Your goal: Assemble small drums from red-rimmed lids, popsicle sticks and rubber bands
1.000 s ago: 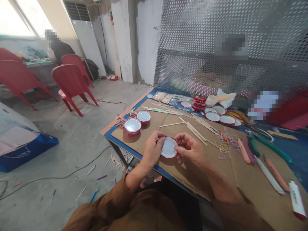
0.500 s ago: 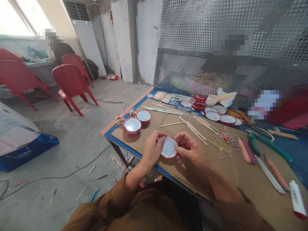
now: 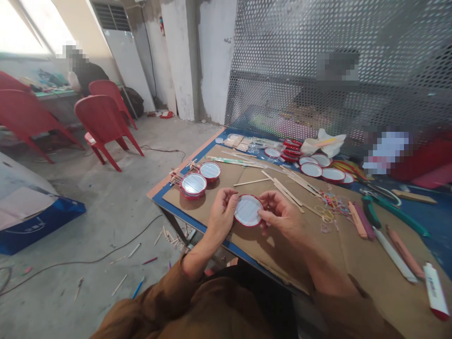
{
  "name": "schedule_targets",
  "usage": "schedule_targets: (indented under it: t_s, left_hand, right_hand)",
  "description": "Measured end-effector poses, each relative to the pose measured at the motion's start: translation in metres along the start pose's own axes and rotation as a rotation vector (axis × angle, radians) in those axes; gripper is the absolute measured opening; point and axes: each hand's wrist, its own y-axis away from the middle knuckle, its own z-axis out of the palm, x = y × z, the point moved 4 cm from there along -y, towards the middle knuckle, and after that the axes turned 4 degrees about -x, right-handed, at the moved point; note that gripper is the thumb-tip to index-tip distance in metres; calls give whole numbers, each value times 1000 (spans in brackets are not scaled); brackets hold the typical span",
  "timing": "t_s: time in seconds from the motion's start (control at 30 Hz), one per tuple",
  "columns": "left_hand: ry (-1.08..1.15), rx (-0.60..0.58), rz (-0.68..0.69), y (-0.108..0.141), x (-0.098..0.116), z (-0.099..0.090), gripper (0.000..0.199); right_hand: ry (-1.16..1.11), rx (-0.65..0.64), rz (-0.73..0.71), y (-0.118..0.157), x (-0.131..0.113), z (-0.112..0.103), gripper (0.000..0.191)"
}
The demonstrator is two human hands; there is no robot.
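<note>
A round white disc with a red rim point(image 3: 248, 210) is held above the cardboard point(image 3: 278, 240) near the table's front edge. My left hand point(image 3: 222, 214) grips its left rim, thumb along the edge. On the right side, the thumb and fingers of my right hand point(image 3: 280, 214) pinch the rim. Beyond my left hand lie two more red-rimmed pieces, a nearer one point(image 3: 193, 184) and a farther one point(image 3: 210, 171), with wooden sticks at their left. Loose wooden sticks point(image 3: 287, 192) lie past my right hand.
Rubber bands point(image 3: 334, 205), green-handled pliers point(image 3: 399, 216), a white tube point(image 3: 436, 289) and several red-rimmed discs point(image 3: 334, 175) lie to the right and back. A perforated metal screen point(image 3: 275, 61) stands behind. A person point(image 3: 88, 73) sits at the far left near red chairs point(image 3: 100, 117).
The disc has risen slightly and faces the camera more fully. My left hand has moved up a little with it, and both hands keep their hold.
</note>
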Motion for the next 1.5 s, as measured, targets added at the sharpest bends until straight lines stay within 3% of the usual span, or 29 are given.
schedule_targets:
  t_s: [0.33,0.87,1.2,1.33,1.5]
  left_hand:
    - [-82,-116,17,3,-1,8,30]
    - [-115,-214,21,6,0,12,38]
    - [-20,-164,-174,2,-11,7,34]
    - [-44,-175,-156,0,-11,8,36]
    - [-90,9,-48,3,-1,-1,26]
  right_hand:
    - [-44,216,-47,-1,-9,-18,42]
    - [-35,265,-71,-4,-8,-26,37]
    - [16,229,-90,-3,-10,-25,36]
    - [4,205,-85,-4,-7,-25,38]
    - [86,208,-11,-9,3,-27,35]
